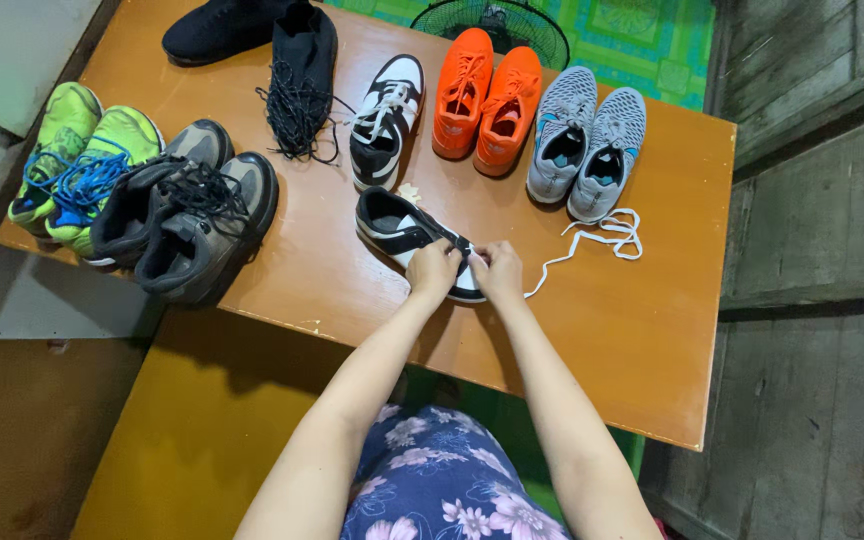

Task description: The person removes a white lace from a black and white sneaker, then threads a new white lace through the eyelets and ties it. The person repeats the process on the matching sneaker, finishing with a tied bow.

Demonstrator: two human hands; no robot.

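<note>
A black and white sneaker (398,226) lies on the orange-brown wooden table (642,350), toe toward me. My left hand (433,268) and my right hand (498,270) both pinch at its toe end, fingers closed on the shoe's front eyelets. A white lace (592,240) runs from under my right hand across the table to a loose coil on the right. Its matching sneaker (387,120) stands farther back, laced.
Along the table's back sit orange sneakers (485,100), grey sneakers (587,140), black shoes (282,40) with a loose black lace, brown-black shoes (187,210) and lime green shoes (77,160). A fan (497,25) stands beyond. A yellow bench (202,430) is below left.
</note>
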